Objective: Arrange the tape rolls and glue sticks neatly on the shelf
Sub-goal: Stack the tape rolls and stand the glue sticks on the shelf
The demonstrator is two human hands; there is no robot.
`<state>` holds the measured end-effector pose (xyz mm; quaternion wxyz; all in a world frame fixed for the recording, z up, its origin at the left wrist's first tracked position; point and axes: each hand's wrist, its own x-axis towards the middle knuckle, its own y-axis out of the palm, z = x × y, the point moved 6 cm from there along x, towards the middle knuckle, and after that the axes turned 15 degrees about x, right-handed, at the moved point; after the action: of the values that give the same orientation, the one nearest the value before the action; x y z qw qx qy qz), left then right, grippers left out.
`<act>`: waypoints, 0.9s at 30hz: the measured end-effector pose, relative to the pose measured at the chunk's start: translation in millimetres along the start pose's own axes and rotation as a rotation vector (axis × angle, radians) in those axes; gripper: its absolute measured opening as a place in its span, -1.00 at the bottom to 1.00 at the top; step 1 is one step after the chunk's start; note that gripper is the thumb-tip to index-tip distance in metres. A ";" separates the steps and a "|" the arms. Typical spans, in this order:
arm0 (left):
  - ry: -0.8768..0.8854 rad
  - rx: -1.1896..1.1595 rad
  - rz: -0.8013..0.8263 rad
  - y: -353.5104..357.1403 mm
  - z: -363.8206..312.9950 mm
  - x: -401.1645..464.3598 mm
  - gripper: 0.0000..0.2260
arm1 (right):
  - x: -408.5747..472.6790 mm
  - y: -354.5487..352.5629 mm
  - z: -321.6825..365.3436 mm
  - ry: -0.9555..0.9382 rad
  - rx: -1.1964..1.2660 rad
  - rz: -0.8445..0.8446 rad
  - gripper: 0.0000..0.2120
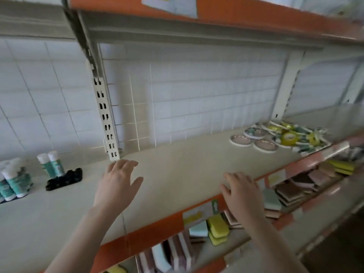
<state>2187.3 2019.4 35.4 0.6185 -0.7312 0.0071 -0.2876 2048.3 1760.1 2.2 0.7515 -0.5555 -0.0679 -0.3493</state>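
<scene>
I judge little done: my left hand [118, 180] and right hand [241, 189] hover spread and empty over the beige shelf [177, 166]; white-capped teal glue sticks [51, 165] stand loosely; flat patterned tape rolls [275, 137] lie heaped.

Both hands are open over the beige shelf [177, 170], holding nothing. The left hand [118, 182] is near the slotted upright [104, 119], and the right hand [242, 192] is at the orange front edge [157, 229]. Glue sticks [51, 164] stand at far left beside a black holder [65, 179]. Tape rolls [275, 136] lie in a loose pile at far right. Sponges [217, 226] fill the shelf below.
</scene>
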 end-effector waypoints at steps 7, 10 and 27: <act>-0.023 -0.098 -0.017 26.1 -158.7 21.0 -0.61 | 44.9 -55.8 -141.1 -0.090 0.045 -0.079 -0.78; -0.021 -0.132 -0.023 33.0 -228.7 35.4 -0.61 | 70.1 -76.6 -200.0 -0.131 0.066 -0.095 -0.81; 0.095 -0.188 -0.040 95.5 -425.4 163.6 -0.66 | 233.4 -84.6 -377.9 -0.192 0.142 -0.128 -0.76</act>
<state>2174.1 1554.0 45.4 0.5403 -0.7714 0.0487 -0.3325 2063.7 1309.9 42.1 0.7552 -0.5262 -0.1994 -0.3361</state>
